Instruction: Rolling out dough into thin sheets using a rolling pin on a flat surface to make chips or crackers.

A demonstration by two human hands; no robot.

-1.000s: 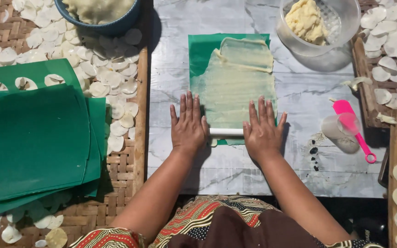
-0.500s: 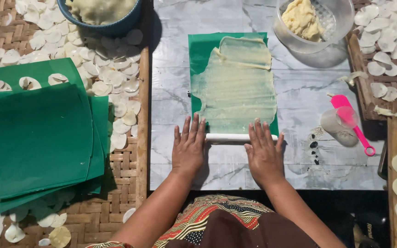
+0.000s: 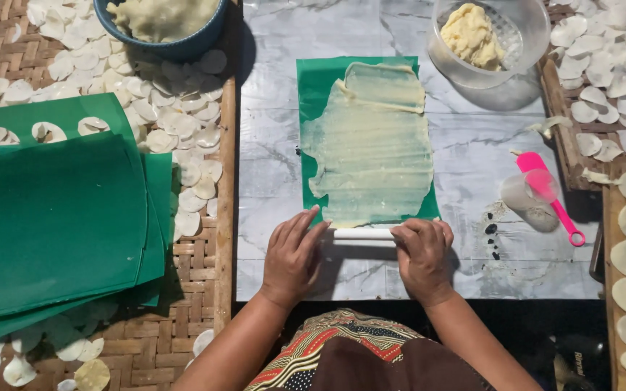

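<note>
Both hands have drawn the white cylindrical roller [image 3: 362, 234] back off the thin pale dough sheet [image 3: 373, 148] on its green plastic mat [image 3: 314, 87]. My left hand [image 3: 293, 253] and right hand [image 3: 422, 253] curl loosely over its ends. Uneven pressure could tear the ragged edge.

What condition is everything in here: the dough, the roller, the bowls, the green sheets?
Dough sheet: rolled thin, ragged edges, on a green sheet.
White roller: lying at the dough's near edge, under left hand and right hand.
Clear tub: open, part filled.
Blue bowl: full.
Green stack: piled, fanned.
</note>
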